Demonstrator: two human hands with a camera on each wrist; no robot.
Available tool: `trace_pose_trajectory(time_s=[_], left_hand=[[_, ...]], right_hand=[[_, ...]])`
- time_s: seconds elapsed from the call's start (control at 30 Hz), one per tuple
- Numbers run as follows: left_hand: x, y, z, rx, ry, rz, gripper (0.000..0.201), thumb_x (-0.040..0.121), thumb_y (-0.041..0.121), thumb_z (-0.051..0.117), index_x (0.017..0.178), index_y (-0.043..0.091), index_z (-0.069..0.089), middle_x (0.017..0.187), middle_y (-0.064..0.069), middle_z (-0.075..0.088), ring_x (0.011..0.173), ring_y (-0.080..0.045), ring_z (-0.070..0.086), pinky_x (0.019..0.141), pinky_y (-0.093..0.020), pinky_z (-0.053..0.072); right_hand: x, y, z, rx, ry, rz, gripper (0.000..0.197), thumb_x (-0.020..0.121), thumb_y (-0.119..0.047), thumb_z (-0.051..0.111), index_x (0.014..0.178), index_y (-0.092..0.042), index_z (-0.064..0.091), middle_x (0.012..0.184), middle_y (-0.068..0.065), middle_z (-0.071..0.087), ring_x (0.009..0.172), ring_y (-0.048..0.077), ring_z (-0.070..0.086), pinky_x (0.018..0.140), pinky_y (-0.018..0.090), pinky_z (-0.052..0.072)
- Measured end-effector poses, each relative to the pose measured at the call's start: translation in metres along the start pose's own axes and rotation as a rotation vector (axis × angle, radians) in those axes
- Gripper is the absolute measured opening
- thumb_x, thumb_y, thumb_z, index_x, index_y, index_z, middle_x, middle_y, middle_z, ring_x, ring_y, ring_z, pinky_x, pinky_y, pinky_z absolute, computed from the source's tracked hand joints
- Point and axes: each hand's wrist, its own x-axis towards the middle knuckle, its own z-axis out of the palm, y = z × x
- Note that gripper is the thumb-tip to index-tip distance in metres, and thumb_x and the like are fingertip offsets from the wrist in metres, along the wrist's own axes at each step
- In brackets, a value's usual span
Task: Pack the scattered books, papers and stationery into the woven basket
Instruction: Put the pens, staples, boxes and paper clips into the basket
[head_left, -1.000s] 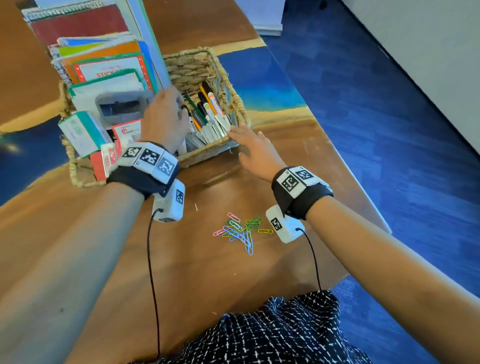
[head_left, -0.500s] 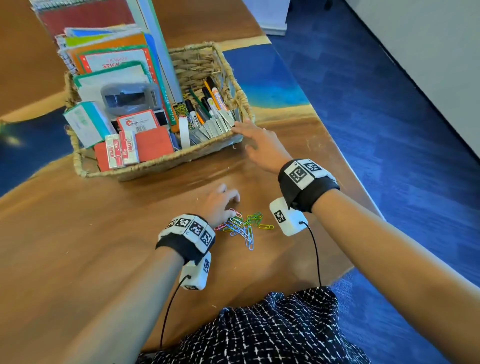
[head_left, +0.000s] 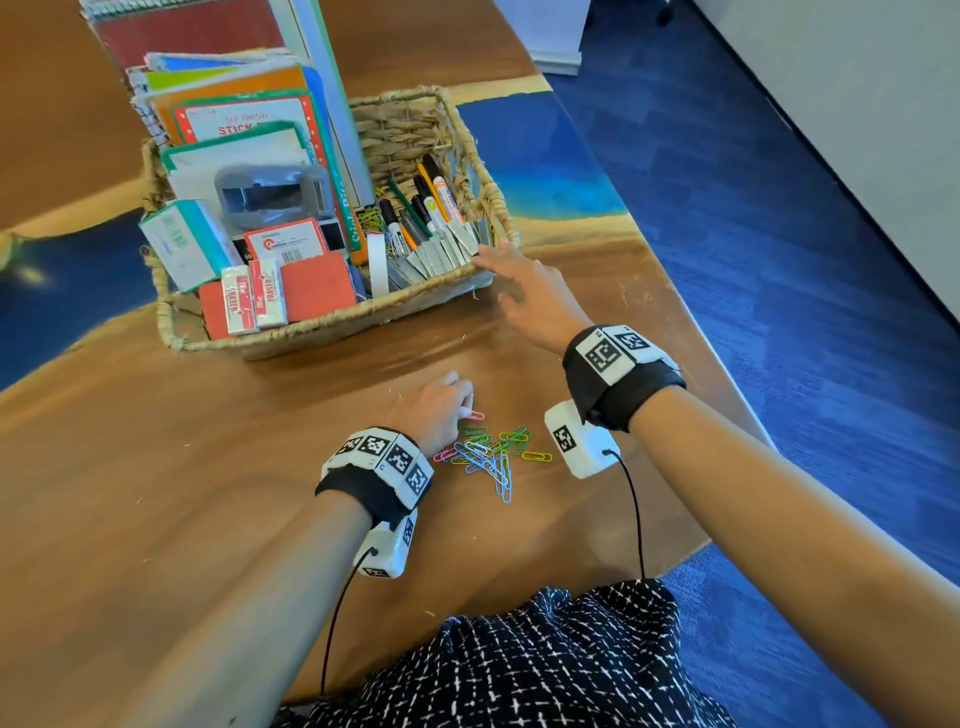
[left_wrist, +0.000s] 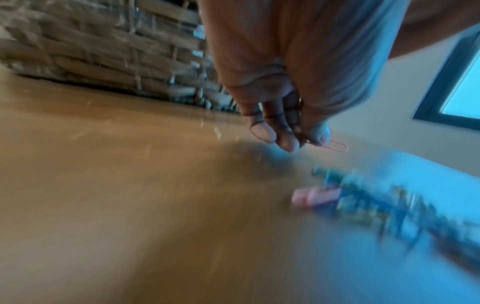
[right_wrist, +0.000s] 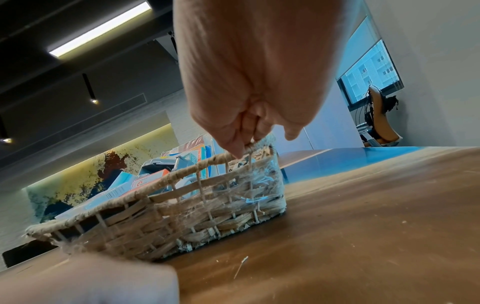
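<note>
Left hand (head_left: 439, 410) low over the tabletop (head_left: 156, 493), thumb and fingers pinching a pink paper clip (left_wrist: 336, 146) beside the loose heap of paper clips (head_left: 491, 454) near the front edge. Right hand (head_left: 530, 299) with fingers spread, fingertips touching the rim at the basket's (head_left: 311, 332) front right corner. Basket toward the far edge, packed with books (head_left: 234, 111), pens (head_left: 426, 208), erasers (head_left: 254, 301).
</note>
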Motion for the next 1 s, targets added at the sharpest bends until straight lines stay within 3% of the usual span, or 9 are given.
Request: trace_pose_trajectory(time_s=[0.1, 0.17, 0.27, 0.33, 0.47, 0.6, 0.7, 0.87, 1.0], left_hand=[[-0.001, 0.012, -0.033, -0.125, 0.127, 0.041, 0.022, 0.088, -0.004, 0.047, 0.077, 0.014, 0.045, 0.076, 0.010, 0.048, 0.085, -0.021, 0.058, 0.063, -0.032, 0.043], [-0.001, 0.022, -0.066, -0.193, 0.283, 0.033, 0.013, 0.090, -0.002, 0.050, 0.085, 0.010, 0.051, 0.081, 0.005, 0.056, 0.086, -0.020, 0.058, 0.068, -0.033, 0.047], [0.007, 0.023, -0.114, -0.267, 0.487, -0.031, 0.008, 0.095, 0.007, 0.046, 0.091, 0.007, 0.053, 0.091, -0.006, 0.058, 0.080, -0.018, 0.058, 0.063, -0.021, 0.046], [0.020, 0.012, -0.141, -0.254, 0.616, -0.114, 0.012, 0.096, 0.011, 0.046, 0.096, 0.004, 0.056, 0.093, -0.009, 0.058, 0.081, -0.019, 0.058, 0.066, -0.023, 0.048], [0.046, -0.013, -0.172, -0.194, 0.777, -0.309, 0.016, 0.095, 0.011, 0.046, 0.102, 0.003, 0.058, 0.109, -0.018, 0.062, 0.104, -0.031, 0.058, 0.079, -0.031, 0.044], [0.046, -0.018, -0.166, -0.234, 0.798, -0.318, 0.023, 0.093, 0.009, 0.047, 0.115, 0.005, 0.052, 0.112, -0.017, 0.061, 0.104, -0.030, 0.059, 0.085, -0.036, 0.049], [0.027, -0.005, -0.137, -0.261, 0.799, -0.226, 0.016, 0.092, 0.009, 0.052, 0.107, 0.006, 0.056, 0.107, -0.009, 0.060, 0.094, -0.016, 0.056, 0.079, -0.024, 0.046], [-0.003, 0.014, -0.075, -0.245, 0.574, -0.140, 0.007, 0.087, 0.007, 0.060, 0.094, 0.004, 0.061, 0.114, -0.010, 0.045, 0.090, -0.018, 0.053, 0.084, -0.028, 0.046], [-0.017, 0.023, -0.052, -0.123, 0.502, -0.137, 0.017, 0.086, 0.010, 0.060, 0.103, 0.010, 0.056, 0.119, -0.009, 0.038, 0.081, -0.021, 0.051, 0.069, -0.036, 0.045]], right_hand=[[-0.001, -0.001, -0.001, 0.011, 0.011, 0.009, 0.054, 0.088, 0.008, 0.042, 0.138, -0.013, 0.043, 0.151, 0.001, 0.033, 0.145, 0.016, 0.014, 0.118, 0.043, 0.008], [-0.002, -0.001, 0.000, 0.023, 0.024, 0.013, 0.054, 0.088, 0.008, 0.042, 0.138, -0.013, 0.043, 0.151, 0.001, 0.033, 0.145, 0.016, 0.014, 0.117, 0.041, 0.007], [-0.002, -0.002, 0.002, 0.039, 0.034, 0.016, 0.054, 0.088, 0.009, 0.042, 0.138, -0.013, 0.043, 0.151, 0.002, 0.033, 0.145, 0.016, 0.014, 0.117, 0.042, 0.006], [-0.002, -0.002, 0.002, 0.040, 0.032, 0.021, 0.054, 0.088, 0.009, 0.041, 0.138, -0.013, 0.043, 0.151, 0.001, 0.032, 0.145, 0.016, 0.013, 0.116, 0.042, 0.005], [-0.002, -0.003, 0.001, 0.040, 0.030, 0.017, 0.054, 0.089, 0.008, 0.041, 0.139, -0.013, 0.042, 0.151, 0.001, 0.032, 0.145, 0.015, 0.013, 0.116, 0.041, 0.004], [-0.002, -0.002, 0.002, 0.039, 0.034, 0.019, 0.054, 0.089, 0.007, 0.042, 0.139, -0.013, 0.042, 0.151, 0.001, 0.033, 0.145, 0.015, 0.013, 0.116, 0.041, 0.004], [-0.002, -0.002, 0.002, 0.034, 0.035, 0.018, 0.054, 0.088, 0.007, 0.043, 0.139, -0.013, 0.042, 0.151, 0.000, 0.033, 0.145, 0.015, 0.013, 0.116, 0.041, 0.004], [0.000, 0.000, -0.002, -0.039, -0.007, -0.037, 0.052, 0.089, 0.004, 0.046, 0.138, -0.012, 0.042, 0.150, 0.003, 0.033, 0.144, 0.018, 0.017, 0.118, 0.041, 0.010], [-0.014, 0.002, 0.003, -0.104, 0.055, -0.096, 0.041, 0.087, -0.001, 0.052, 0.128, -0.008, 0.053, 0.147, 0.009, 0.037, 0.138, 0.023, 0.031, 0.114, 0.035, 0.023]])
